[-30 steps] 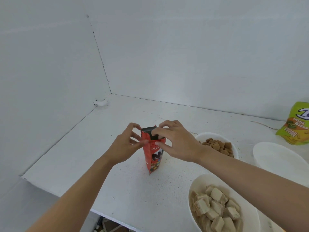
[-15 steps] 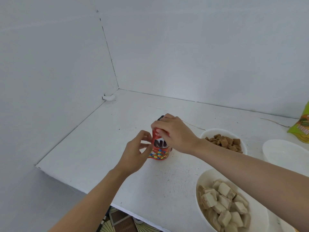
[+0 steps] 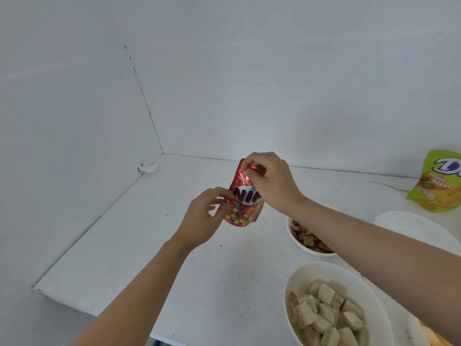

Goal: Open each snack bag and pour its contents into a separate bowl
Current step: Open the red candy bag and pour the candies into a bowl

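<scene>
A red snack bag [image 3: 243,201] printed with coloured candies hangs above the white table, held between both hands. My right hand [image 3: 273,182] pinches its folded top edge from above. My left hand [image 3: 203,218] grips the bag's lower left side with its fingertips. An empty white bowl [image 3: 414,227] sits at the right. A green and orange snack bag [image 3: 439,181] stands at the far right by the wall.
A white bowl [image 3: 296,242] of small brown snacks lies under my right forearm. A nearer white bowl [image 3: 374,293] holds pale wafer cubes. White walls close the table [image 3: 139,245] at the back and left; its front edge runs bottom left.
The red bag has been lifted off the table and turned with its front toward me. My right hand moved up to its top edge, and my left hand closed on its side.
</scene>
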Demonstrator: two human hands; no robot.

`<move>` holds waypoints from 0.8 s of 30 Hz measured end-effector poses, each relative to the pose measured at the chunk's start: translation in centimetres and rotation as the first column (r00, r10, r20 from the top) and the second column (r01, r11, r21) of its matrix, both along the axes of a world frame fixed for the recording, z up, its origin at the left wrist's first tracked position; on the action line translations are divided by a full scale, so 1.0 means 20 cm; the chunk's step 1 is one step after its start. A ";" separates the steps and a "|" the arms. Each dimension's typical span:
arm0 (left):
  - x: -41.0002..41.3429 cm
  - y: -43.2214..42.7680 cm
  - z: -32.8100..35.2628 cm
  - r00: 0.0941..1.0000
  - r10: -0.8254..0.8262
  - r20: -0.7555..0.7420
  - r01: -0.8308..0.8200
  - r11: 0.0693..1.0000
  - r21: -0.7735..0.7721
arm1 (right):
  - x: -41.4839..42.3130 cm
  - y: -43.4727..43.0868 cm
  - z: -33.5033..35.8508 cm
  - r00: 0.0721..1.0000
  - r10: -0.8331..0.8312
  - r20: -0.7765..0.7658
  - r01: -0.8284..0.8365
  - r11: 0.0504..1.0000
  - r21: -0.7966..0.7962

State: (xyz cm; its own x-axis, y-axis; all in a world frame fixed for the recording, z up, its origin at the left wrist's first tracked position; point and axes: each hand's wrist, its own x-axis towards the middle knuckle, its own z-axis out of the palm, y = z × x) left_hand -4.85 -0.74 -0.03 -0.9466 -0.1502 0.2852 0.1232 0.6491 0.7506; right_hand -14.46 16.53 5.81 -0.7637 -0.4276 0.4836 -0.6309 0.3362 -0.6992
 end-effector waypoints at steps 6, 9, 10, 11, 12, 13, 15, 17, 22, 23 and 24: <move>-0.12 0.10 -0.01 0.999 0.017 -0.039 -0.010 0.984 0.175 | -0.08 0.17 0.10 0.974 -0.097 0.205 0.140 0.968 -0.208; -0.17 0.20 0.02 0.999 -0.017 -0.029 0.024 0.960 0.277 | -0.10 0.28 0.15 0.963 -0.111 0.244 0.177 0.947 -0.267; -0.18 0.24 0.03 0.999 -0.026 -0.026 0.033 0.948 0.317 | -0.11 0.32 0.16 0.963 -0.122 0.241 0.188 0.943 -0.275; -0.20 0.28 0.04 0.999 -0.034 -0.022 0.040 0.931 0.363 | -0.11 0.35 0.17 0.963 -0.131 0.237 0.197 0.940 -0.280; -0.21 0.32 0.05 0.999 -0.043 -0.020 0.047 0.908 0.415 | -0.12 0.39 0.18 0.962 -0.138 0.235 0.203 0.937 -0.283; -0.23 0.36 0.06 0.999 -0.049 -0.020 0.052 0.881 0.470 | -0.12 0.43 0.19 0.962 -0.140 0.234 0.207 0.935 -0.287; -0.25 0.45 0.08 0.999 -0.049 -0.024 0.054 0.832 0.552 | -0.14 0.51 0.21 0.960 -0.146 0.240 0.216 0.930 -0.297; -0.29 0.53 0.10 0.998 -0.047 -0.037 0.060 0.816 0.574 | -0.15 0.59 0.23 0.956 -0.155 0.249 0.228 0.927 -0.298; -0.37 0.75 0.20 0.995 -0.065 -0.076 0.095 0.837 0.539 | -0.17 0.83 0.27 0.949 -0.197 0.245 0.265 0.921 -0.286; -0.38 0.79 0.21 0.994 -0.075 -0.083 0.108 0.840 0.532 | -0.18 0.88 0.27 0.949 -0.204 0.242 0.270 0.920 -0.282; -0.40 0.84 0.23 0.992 -0.088 -0.092 0.124 0.841 0.527 | -0.18 0.94 0.28 0.947 -0.209 0.242 0.275 0.920 -0.278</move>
State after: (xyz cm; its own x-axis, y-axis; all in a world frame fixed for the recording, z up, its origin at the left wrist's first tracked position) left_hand -12.76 16.00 4.49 -0.9486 -0.1951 0.2492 0.2258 0.1344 0.9649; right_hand -18.11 35.25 11.31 -0.9207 -0.0740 0.3833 -0.3901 0.2105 -0.8964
